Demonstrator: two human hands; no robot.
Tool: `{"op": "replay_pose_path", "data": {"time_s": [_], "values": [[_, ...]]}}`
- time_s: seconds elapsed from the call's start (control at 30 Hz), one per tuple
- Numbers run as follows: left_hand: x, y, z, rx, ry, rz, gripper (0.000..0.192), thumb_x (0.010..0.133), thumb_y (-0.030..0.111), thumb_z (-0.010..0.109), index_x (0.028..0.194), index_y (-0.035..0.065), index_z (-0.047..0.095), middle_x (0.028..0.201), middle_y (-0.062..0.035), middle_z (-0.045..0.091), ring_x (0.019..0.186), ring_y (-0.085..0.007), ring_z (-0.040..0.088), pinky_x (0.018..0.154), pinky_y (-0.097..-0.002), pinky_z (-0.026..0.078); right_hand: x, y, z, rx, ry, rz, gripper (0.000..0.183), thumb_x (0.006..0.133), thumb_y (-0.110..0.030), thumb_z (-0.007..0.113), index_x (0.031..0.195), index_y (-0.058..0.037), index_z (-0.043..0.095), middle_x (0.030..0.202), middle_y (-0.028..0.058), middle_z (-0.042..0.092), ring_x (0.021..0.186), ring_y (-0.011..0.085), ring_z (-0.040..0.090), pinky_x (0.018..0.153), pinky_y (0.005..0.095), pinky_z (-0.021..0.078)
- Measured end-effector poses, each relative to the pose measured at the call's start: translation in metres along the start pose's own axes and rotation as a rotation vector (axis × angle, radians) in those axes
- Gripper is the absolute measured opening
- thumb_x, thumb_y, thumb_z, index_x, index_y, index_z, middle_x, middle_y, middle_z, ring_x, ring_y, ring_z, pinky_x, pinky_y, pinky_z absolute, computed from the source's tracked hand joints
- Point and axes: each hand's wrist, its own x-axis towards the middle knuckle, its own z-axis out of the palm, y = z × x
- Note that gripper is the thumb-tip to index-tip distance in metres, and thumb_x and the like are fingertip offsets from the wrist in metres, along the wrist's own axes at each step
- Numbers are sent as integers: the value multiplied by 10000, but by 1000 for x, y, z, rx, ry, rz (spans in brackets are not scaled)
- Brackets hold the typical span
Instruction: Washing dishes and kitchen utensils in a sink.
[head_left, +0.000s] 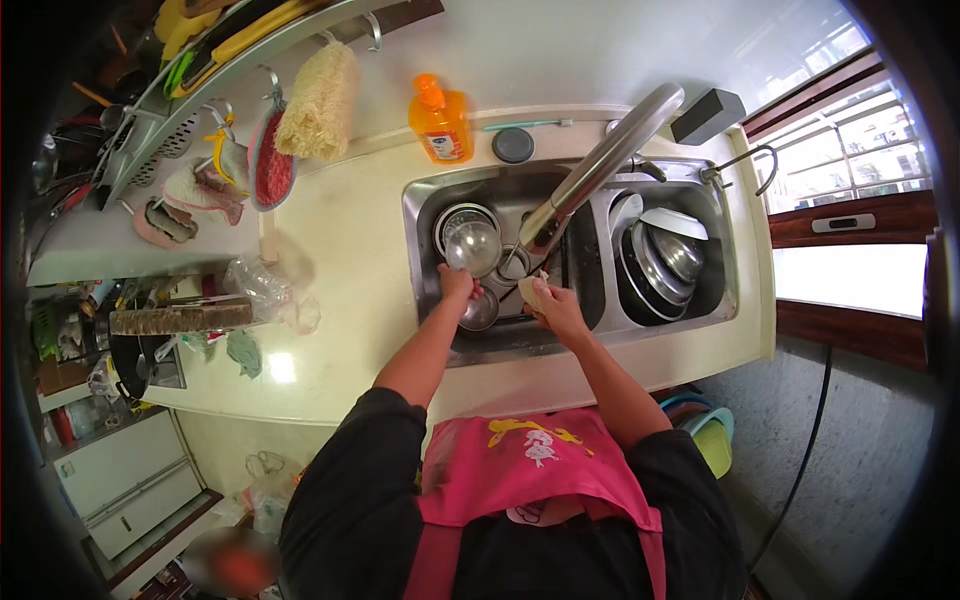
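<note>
My left hand grips the rim of a shiny metal bowl over the left basin of a double stainless steel sink. In my right hand is a pale scrubbing pad, held to the right of the bowl. Between the hands, water runs from the faucet above the basin. Another small metal bowl lies below my left hand, and a round metal dish sits behind the held bowl.
Stacked metal bowls and pans fill the right basin. Behind the sink stand an orange soap bottle, a round dark lid and a grey block. A loofah hangs from the rack at upper left.
</note>
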Motion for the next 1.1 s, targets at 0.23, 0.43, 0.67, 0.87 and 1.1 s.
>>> {"op": "replay_pose_path", "data": {"time_s": [0.23, 0.43, 0.67, 0.87, 1.1], "values": [[70, -42, -36, 613, 327, 545, 377, 918, 169, 528, 1228, 26, 367, 856, -209, 628, 762, -358, 656, 640, -439, 547, -29, 17, -44, -28, 59, 108, 482, 926, -460, 528, 993, 1, 653, 733, 57, 640, 532, 70, 501, 452, 224, 374], [21, -70, -20, 1123, 109, 384, 314, 836, 66, 546, 1128, -34, 487, 868, -239, 643, 797, -405, 639, 695, -458, 546, -55, 21, -78, -34, 160, 183, 499, 925, -507, 503, 1009, -41, 660, 721, 52, 642, 515, 63, 472, 441, 213, 343], [24, -57, -31, 171, -447, -620, 111, 829, 41, 467, 900, 34, 552, 649, -89, 549, 488, -201, 568, 367, -308, 475, -57, 12, -78, -6, 121, 148, 471, 936, -484, 497, 1001, -41, 643, 704, 52, 629, 481, 59, 432, 419, 212, 304], [-11, -57, -24, -100, -337, -573, 190, 784, 58, 563, 968, 55, 516, 670, -83, 533, 487, -214, 561, 359, -325, 482, -56, -19, -41, 43, 86, 22, 329, 927, -379, 566, 978, -57, 600, 771, 53, 623, 514, 69, 476, 423, 218, 328], [-117, 18, -7, 59, -356, 58, 394, 753, 130, 581, 1095, 81, 389, 882, -139, 550, 606, -234, 611, 345, -321, 459, -13, -15, 10, -786, 163, -644, 200, 782, -73, 650, 966, -39, 582, 1008, 137, 614, 929, 322, 624, 747, 415, 499]]}}
